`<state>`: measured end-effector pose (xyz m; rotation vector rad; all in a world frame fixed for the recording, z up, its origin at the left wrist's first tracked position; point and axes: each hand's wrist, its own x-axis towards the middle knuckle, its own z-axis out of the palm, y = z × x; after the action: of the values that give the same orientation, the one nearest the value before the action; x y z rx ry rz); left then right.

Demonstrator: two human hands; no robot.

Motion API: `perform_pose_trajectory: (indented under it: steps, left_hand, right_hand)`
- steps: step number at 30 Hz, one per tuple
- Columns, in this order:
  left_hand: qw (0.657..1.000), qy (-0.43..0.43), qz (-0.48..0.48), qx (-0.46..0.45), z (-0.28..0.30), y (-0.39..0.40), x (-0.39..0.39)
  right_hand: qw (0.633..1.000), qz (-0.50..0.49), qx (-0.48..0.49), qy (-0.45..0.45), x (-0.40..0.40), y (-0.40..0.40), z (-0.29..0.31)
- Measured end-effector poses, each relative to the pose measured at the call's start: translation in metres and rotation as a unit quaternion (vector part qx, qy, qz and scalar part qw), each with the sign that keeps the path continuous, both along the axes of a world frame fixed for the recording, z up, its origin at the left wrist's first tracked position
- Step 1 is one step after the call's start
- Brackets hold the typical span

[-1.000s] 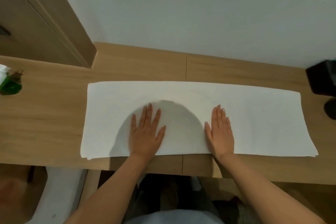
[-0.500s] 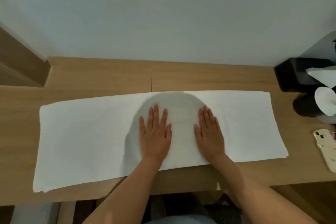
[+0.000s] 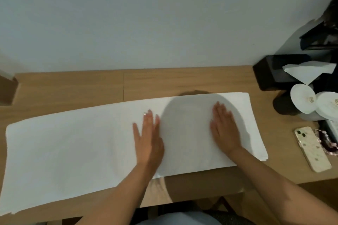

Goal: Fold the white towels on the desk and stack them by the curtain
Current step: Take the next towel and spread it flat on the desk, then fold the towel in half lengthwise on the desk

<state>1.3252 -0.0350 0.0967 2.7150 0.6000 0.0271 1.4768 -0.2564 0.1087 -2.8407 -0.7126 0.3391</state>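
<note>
Left hand (image 3: 148, 139) & right hand (image 3: 224, 129), fingers straight, press flat on white towel (image 3: 73, 151) across desk (image 3: 73, 87); phone (image 3: 311, 149) at 3 o'clock.

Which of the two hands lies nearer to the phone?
The right hand, flat near the towel's right end; the left hand is further from the phone.
</note>
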Motion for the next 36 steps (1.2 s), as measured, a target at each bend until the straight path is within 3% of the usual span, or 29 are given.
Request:
perform_pose_trajectory:
  steps: [5,14,18,21,26,28,30,32,34,36]
  left_hand:
    - [0.999,0.021,-0.035,-0.019,-0.003,-0.055,0.031]
    - [0.996,0.057,-0.033,0.064,-0.013,-0.058,0.031]
    - [0.996,0.075,-0.02,0.053,-0.008,-0.062,0.031]
    - [0.995,0.082,-0.019,0.053,-0.006,-0.061,0.033]
    - [0.992,0.121,-0.017,0.028,0.003,-0.067,0.037]
    - [0.991,0.137,-0.003,-0.005,0.017,-0.075,0.051]
    - [0.989,0.127,-0.026,-0.076,0.036,-0.083,0.086]
    - [0.986,0.051,-0.077,-0.137,0.058,-0.094,0.126]
    - [0.977,0.012,-0.117,-0.18,0.073,-0.107,0.165]
    - [0.969,0.029,-0.129,-0.207,0.077,-0.121,0.198]
  right_hand:
    - [0.997,0.08,0.0,0.007,0.019,0.02,-0.011]
    - [0.999,-0.036,-0.02,-0.001,0.073,-0.075,-0.003]
    - [0.998,0.029,0.041,0.026,0.03,-0.057,0.004]
    - [0.996,0.087,0.002,0.027,-0.011,-0.074,-0.005]
    - [1.0,-0.025,-0.014,0.006,-0.02,-0.117,-0.011]
    - [0.996,-0.084,0.027,0.023,-0.022,-0.116,-0.004]
    - [0.97,-0.221,0.094,0.04,-0.025,-0.116,0.007]
    - [0.929,-0.345,0.132,0.018,-0.03,-0.12,0.019]
    - [0.893,-0.418,0.159,0.05,-0.034,-0.126,0.026]
    - [0.87,-0.46,0.149,0.095,-0.039,-0.134,0.025]
